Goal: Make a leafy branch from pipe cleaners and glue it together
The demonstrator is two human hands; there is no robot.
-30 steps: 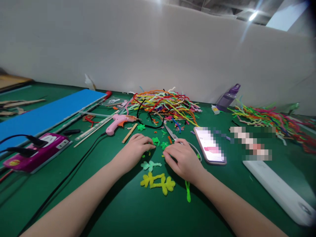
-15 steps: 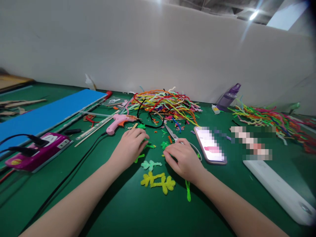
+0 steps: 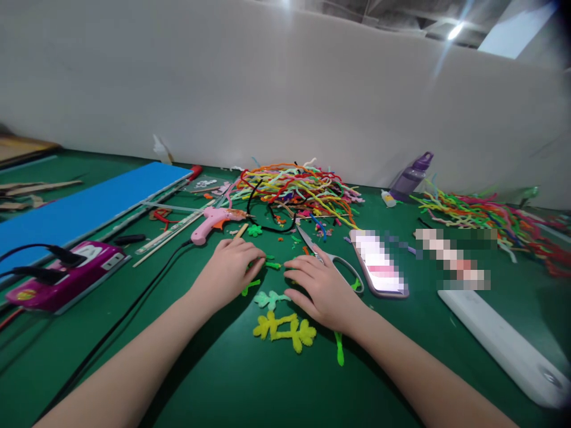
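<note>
My left hand (image 3: 234, 267) rests low over the green table, fingers loosely curved, beside small green fuzzy pieces (image 3: 273, 266); what its fingertips touch is hidden. My right hand (image 3: 323, 288) lies palm down with fingers spread, its thumb at the stem of a mint fuzzy clover (image 3: 268, 299). Scissors (image 3: 345, 273) lie partly under the right hand. Nearer me are yellow fuzzy clovers (image 3: 283, 330), and a bright green strip (image 3: 339, 349) shows below my right wrist. A green flower (image 3: 254, 230) sits beyond my left hand.
A pink glue gun (image 3: 207, 226) with a black cord is at left, near a magenta power strip (image 3: 66, 276) and blue board (image 3: 98, 196). Behind lies a pipe cleaner pile (image 3: 294, 187). A phone (image 3: 379, 264), purple bottle (image 3: 410, 178) and white bar (image 3: 499, 345) are at right.
My right hand has shifted slightly left with its fingers spread more, covering the green flower that was beside it. My left hand has moved slightly left and down, uncovering more of a wooden stick.
</note>
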